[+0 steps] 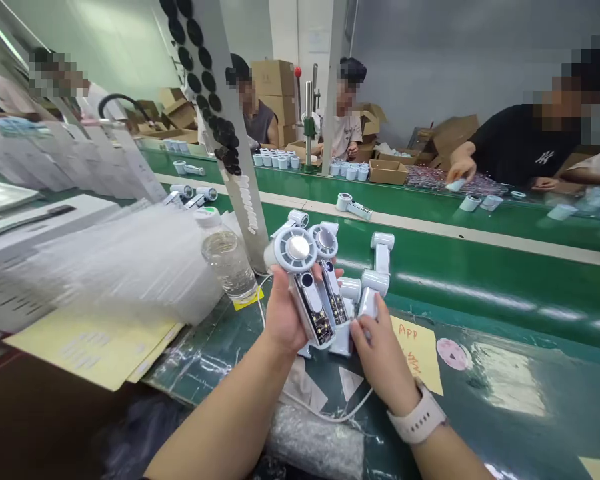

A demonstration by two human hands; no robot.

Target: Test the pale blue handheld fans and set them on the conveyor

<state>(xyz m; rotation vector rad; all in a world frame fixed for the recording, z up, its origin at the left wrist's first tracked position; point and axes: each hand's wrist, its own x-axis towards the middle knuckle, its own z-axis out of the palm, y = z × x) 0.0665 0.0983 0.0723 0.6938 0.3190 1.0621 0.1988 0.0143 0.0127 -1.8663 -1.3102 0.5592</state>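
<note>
Two pale-blue handheld fans, a nearer handheld fan (314, 313) and another handheld fan (336, 300) just behind it, are held side by side in my left hand (285, 313). Both have round ringed heads with silver centres and opened handles that bare circuit boards. My right hand (383, 357), with a pale watch on its wrist, has its thumb and fingers closed around the handle of a third fan (369, 302), right of the held pair. Part of that grip is hidden. More fans (382, 253) lie behind my hands at the belt's edge.
A green conveyor belt (480, 273) crosses ahead, carrying a fan (354, 206). To the left are a water bottle (227, 263), a slanted post (247, 220) and stacked translucent sheets (115, 260). A white cable (330, 419) and yellow note (420, 353) lie nearby. Several co-workers sit across the belt.
</note>
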